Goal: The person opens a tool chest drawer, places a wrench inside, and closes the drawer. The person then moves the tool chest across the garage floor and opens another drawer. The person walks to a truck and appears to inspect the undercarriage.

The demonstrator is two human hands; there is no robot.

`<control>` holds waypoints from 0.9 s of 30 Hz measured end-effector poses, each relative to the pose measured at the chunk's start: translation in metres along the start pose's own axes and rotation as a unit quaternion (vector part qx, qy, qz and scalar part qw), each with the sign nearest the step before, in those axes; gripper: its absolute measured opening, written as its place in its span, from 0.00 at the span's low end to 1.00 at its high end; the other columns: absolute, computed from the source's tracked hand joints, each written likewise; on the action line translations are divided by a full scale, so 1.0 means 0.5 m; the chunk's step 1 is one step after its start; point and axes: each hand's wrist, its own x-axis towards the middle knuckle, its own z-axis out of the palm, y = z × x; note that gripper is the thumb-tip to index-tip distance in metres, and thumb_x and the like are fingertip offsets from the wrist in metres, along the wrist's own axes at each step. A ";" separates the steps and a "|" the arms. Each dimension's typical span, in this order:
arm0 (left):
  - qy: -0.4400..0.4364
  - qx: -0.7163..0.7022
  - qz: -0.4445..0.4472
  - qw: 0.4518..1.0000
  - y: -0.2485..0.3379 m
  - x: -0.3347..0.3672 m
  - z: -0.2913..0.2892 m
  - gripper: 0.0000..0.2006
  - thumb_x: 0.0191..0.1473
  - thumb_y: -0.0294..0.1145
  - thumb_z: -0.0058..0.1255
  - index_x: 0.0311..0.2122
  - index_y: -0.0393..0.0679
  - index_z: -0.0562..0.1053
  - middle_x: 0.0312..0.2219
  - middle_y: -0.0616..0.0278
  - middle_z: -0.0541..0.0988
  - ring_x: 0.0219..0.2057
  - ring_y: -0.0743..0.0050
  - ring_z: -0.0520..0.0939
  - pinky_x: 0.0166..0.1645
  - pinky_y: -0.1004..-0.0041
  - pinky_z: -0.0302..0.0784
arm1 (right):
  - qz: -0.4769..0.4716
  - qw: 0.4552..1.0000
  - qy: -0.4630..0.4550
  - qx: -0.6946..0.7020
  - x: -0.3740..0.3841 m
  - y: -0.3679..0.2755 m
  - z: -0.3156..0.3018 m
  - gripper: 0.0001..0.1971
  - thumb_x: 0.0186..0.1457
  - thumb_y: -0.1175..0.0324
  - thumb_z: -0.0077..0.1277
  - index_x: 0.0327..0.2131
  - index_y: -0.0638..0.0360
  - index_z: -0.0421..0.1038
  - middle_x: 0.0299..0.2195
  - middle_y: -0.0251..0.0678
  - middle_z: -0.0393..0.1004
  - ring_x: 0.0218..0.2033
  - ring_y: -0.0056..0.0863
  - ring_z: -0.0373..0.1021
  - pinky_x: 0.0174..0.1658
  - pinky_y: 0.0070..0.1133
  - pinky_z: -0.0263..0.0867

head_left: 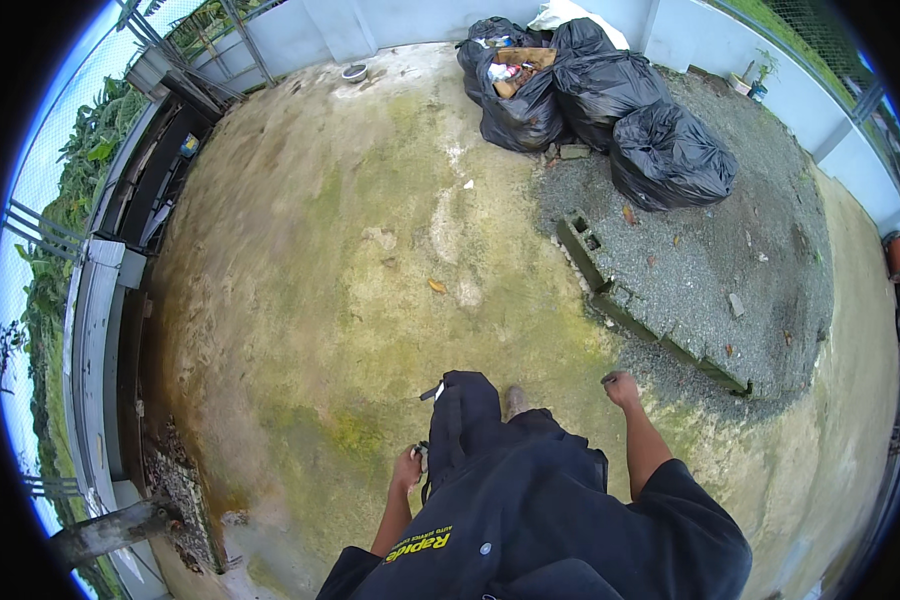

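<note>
My left hand (407,468) hangs low beside my black shirt, its fingers curled. A small dark piece shows at the fingers, too small to name. Close to that hand, a black bag or bunched dark cloth (467,412) with a strap juts out in front of my body. My right hand (620,388) is held out to the right, above the mossy concrete floor (370,300), with its fingers folded in. Whether it holds anything is hidden. One shoe (515,401) peeks out below my body.
Ahead to the right, black garbage bags (673,155) stand by a gravel patch (760,260), one open with rubbish showing. Hollow concrete blocks (582,250) edge the gravel. A small basin (354,73) sits near the pale back wall (420,22). A log (115,532) lies at lower left.
</note>
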 end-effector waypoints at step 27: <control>0.129 -0.156 0.104 0.974 1.339 1.171 -0.658 0.24 0.52 0.14 0.36 0.46 0.43 0.83 0.43 0.59 0.84 0.38 0.73 0.80 0.41 0.76 0.74 | 0.235 0.957 0.103 0.133 1.640 -0.851 -0.221 0.16 0.53 0.57 0.58 0.37 0.58 0.85 0.35 0.52 0.84 0.43 0.48 0.81 0.50 0.37 0.75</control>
